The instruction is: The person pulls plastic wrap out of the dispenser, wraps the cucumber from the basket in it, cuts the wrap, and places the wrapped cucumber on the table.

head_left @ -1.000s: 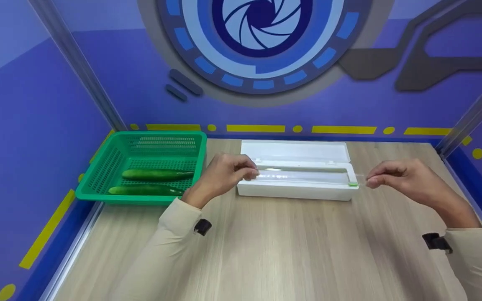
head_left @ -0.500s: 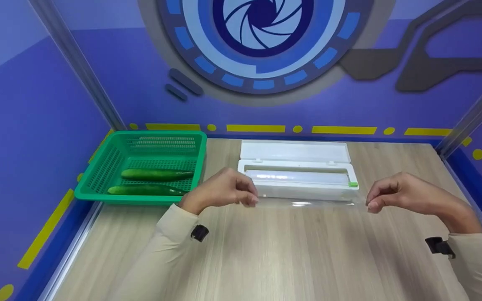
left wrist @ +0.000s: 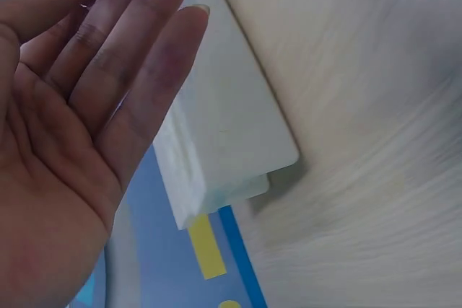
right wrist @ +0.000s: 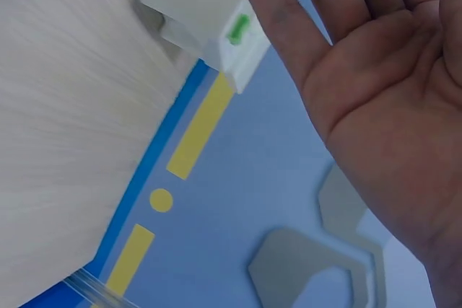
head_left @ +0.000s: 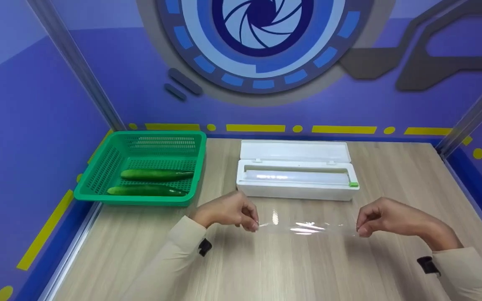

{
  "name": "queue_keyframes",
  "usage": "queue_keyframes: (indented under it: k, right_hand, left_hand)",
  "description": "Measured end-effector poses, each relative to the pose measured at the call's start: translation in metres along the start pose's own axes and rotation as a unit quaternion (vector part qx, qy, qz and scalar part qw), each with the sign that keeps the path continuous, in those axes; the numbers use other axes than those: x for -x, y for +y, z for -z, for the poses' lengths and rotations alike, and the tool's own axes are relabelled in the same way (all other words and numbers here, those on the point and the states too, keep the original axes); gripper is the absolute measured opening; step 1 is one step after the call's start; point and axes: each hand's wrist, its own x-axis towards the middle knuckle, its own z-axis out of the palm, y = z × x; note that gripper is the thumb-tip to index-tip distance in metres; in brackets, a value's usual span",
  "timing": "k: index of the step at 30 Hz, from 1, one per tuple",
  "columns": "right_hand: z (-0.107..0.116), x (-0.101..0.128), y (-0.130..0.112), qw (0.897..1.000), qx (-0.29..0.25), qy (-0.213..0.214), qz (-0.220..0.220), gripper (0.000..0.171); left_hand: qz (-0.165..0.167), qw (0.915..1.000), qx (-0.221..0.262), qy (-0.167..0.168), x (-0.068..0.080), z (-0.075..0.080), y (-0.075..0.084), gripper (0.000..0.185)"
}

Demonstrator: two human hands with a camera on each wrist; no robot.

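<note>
The left hand (head_left: 228,210) had thumb and fingertips pinched together on one end of a sheet of clear plastic film (head_left: 308,228), with no gap showing between them, and in the left wrist view its other fingers reached out only slightly bent. The right hand (head_left: 393,218) pinched the opposite end in the head view; its own wrist camera cut the fingertips off. The film thus lay directly between the two grips, its long axis running from one hand to the other over the wooden table (head_left: 295,276). Just beyond that span, on the side away from the person, sat the white film dispenser box (head_left: 295,192), its lid (head_left: 295,151) laid back and the film roll (head_left: 295,177) inside lying about parallel to the sheet. Whether sheet and roll were joined could not be told. The green slide cutter (head_left: 353,184) sat at the box's right end, nearer the right hand. Past the left grip, farther out and leftward, two cucumbers (head_left: 157,174) lay lengthwise from left to right in a green plastic basket (head_left: 138,201), with the left hand clearly the nearer one.
</note>
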Motion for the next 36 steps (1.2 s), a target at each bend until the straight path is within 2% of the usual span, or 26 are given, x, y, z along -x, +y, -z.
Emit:
queue_keyframes:
  k: [4,12,20,27,36]
  right_hand:
    - [-0.01,-0.003,0.011,1.0,0.002,0.005,0.0,0.004]
    - [-0.027,-0.009,0.028,0.999,0.027,0.021,0.004,0.006]
    - [-0.039,-0.013,0.037,0.998,0.041,0.039,0.011,0.008]
    - [-0.049,-0.013,0.046,0.997,0.047,0.052,0.018,0.008]
    - [-0.059,-0.01,0.052,0.997,0.023,0.073,-0.008,0.008]
  left_hand:
    - [0.011,0.9999,-0.01,0.0,-0.003,-0.008,-0.008,0.007]
    - [-0.008,0.9994,-0.031,0.012,-0.01,-0.023,-0.022,0.009]
    - [0.002,0.9974,-0.067,0.026,-0.013,-0.033,-0.029,0.011]
    - [0.0,0.9967,-0.075,0.03,-0.011,-0.04,-0.034,0.01]
    - [0.01,0.9952,-0.093,0.029,-0.005,-0.048,-0.042,0.009]
